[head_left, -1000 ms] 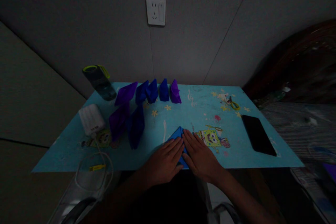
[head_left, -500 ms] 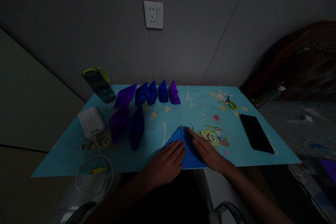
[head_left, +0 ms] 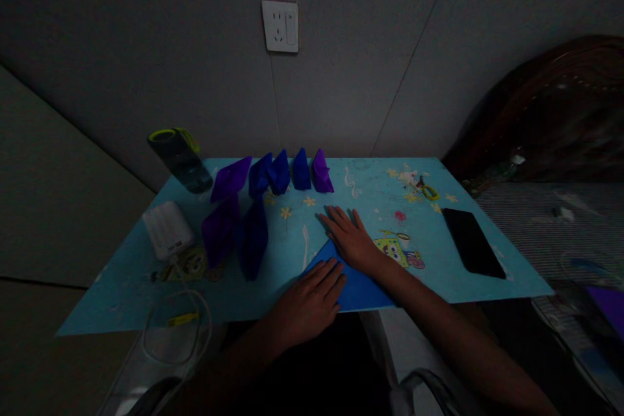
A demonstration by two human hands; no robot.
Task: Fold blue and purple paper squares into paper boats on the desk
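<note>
A folded sheet of blue paper [head_left: 363,291] lies at the front edge of the table, its tip pointing away from me. My left hand [head_left: 312,296] rests flat on the paper's left side, fingers stretched out. Across the paper's upper right part lies my right hand [head_left: 351,240], its fingers spread and reaching past the tip onto the table. The hands cover much of the paper, so some of its folds are hidden. Beyond my left hand stand folded paper boats, among them a dark blue boat [head_left: 253,240] and a purple boat [head_left: 221,231].
More boats, such as a purple one [head_left: 322,172], line the back of the table [head_left: 439,260]. A water bottle [head_left: 180,162] and a white power bank [head_left: 168,231] with a cable are at left. Yellow-handled scissors [head_left: 429,192] and a black phone [head_left: 472,244] lie at right.
My right hand has moved up and left, from the paper's right edge to over its tip. The right part of the paper now lies flatter. My left hand has stayed in place.
</note>
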